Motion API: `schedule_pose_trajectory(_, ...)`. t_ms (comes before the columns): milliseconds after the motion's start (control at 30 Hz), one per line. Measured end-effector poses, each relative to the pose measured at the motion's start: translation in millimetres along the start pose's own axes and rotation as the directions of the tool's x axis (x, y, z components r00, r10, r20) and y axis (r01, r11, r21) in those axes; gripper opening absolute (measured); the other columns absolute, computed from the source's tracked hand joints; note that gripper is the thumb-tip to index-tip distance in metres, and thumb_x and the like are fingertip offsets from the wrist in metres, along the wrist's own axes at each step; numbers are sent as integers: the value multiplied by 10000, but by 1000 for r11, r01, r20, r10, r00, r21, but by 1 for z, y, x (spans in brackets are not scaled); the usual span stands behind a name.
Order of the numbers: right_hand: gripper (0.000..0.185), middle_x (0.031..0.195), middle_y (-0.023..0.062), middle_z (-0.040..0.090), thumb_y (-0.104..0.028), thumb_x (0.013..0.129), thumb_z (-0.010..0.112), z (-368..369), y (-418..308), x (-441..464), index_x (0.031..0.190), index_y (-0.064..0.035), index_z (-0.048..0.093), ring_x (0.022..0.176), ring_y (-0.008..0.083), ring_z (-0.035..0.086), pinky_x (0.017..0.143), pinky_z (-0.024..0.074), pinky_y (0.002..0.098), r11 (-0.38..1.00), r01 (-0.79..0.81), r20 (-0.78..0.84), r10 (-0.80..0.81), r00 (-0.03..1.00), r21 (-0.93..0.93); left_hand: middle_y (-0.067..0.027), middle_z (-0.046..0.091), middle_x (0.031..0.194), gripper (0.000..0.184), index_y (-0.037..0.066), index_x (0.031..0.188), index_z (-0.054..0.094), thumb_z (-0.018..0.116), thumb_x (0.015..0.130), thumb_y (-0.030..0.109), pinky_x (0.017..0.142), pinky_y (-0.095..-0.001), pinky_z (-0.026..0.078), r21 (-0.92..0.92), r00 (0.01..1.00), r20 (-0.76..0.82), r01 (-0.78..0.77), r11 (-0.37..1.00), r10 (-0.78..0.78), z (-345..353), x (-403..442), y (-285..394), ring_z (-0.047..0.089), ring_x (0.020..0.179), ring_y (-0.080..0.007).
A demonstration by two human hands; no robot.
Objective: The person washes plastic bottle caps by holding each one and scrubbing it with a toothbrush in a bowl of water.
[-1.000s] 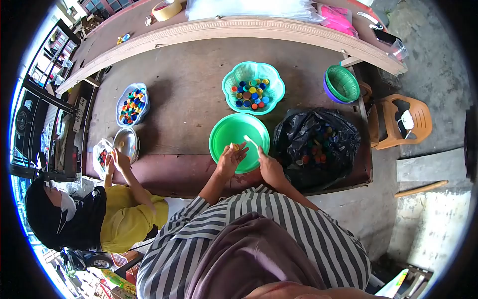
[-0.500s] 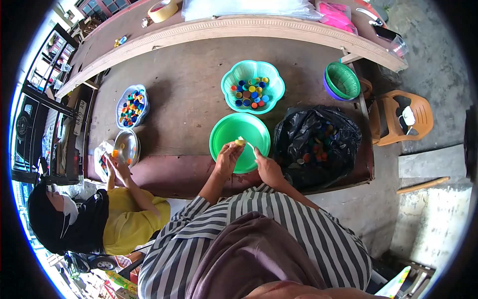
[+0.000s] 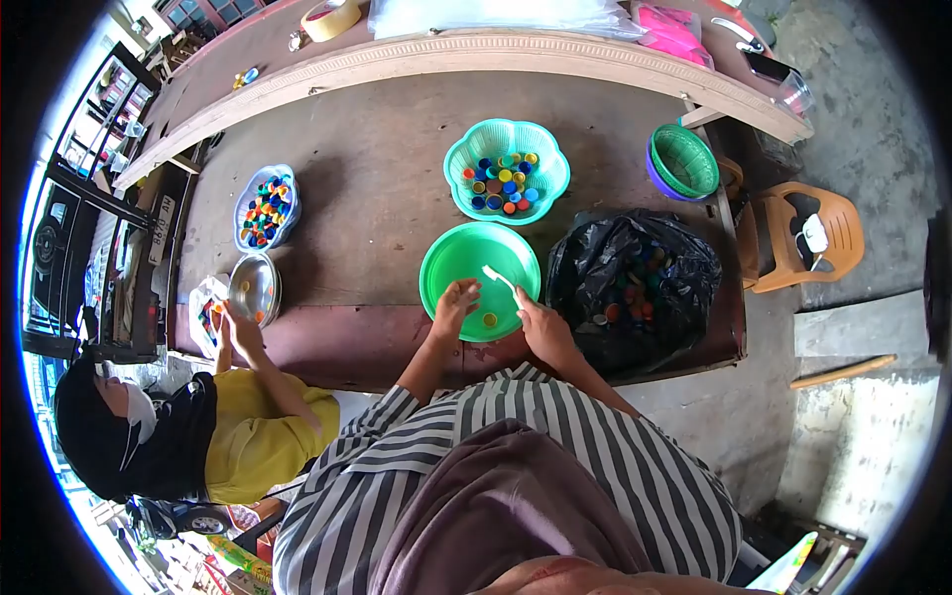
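Note:
My right hand (image 3: 540,325) grips a white toothbrush (image 3: 503,279), its head pointing up and left over the green basin (image 3: 431,260). Over the basin's left side, my left hand (image 3: 456,305) has its fingers loosely bent and apart, with nothing seen between them. A yellow bottle cap (image 3: 490,319) is within the basin, just right of that hand. Beyond the basin stands a turquoise scalloped basket (image 3: 454,159) with several coloured caps in it. Close to my right hand sits a black plastic bag (image 3: 580,253) holding many caps.
To the left, a person in a yellow top (image 3: 260,436) works over a metal bowl (image 3: 260,273) and a white bag. A blue basket of caps (image 3: 289,220) lies beyond. Nested green and purple baskets (image 3: 694,149) stand back right. A raised wooden shelf (image 3: 446,57) crosses the back.
My left hand has let go of the yellow cap, which is now down in the basin. The toothbrush has come away from it and tilts up and left.

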State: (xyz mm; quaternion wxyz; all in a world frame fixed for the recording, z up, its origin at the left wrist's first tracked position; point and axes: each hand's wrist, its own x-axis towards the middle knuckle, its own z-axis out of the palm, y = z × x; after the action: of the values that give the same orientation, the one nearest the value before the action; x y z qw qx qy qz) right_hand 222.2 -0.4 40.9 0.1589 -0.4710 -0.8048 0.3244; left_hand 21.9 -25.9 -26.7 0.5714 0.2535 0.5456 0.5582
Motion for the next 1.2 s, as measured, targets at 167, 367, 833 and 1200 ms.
schedule_pose_trajectory(167,400,968,178,636,-167,898,503,0,10,-4,1288,-87,467,833,345,622,688,493,428,1000,0,-16,0,1000,-2,-131,634,937,168,36,904,672,658,748,96,730,-363,495,723,931,265,-364,587,252,-1,-2,-15,621,820,-248)
schedule_pose_trajectory(367,395,972,189,632,-160,897,503,-2,12,-6,1283,-85,473,825,361,618,685,491,438,999,-41,18,41,999,-24,-171,640,836,235,20,854,689,737,629,63,678,-359,501,862,915,341,-396,315,217,-2,7,-31,637,745,-250)
schedule_pose_trajectory(833,426,937,173,633,-181,894,505,0,2,-11,1317,-171,449,790,355,620,655,487,442,995,96,-15,-96,995,1,-54,647,761,291,-35,821,605,794,706,155,636,-233,494,499,984,-18,-145,854,177,-3,9,12,588,682,-99)
schedule_pose_trajectory(1200,402,832,231,609,-153,887,514,1,2,-9,1286,-117,483,771,380,606,658,467,444,998,-36,8,35,999,48,-79,630,889,268,-36,929,598,725,783,148,691,-256,504,110,999,-23,-20,994,23,-5,13,-1,601,762,-131)
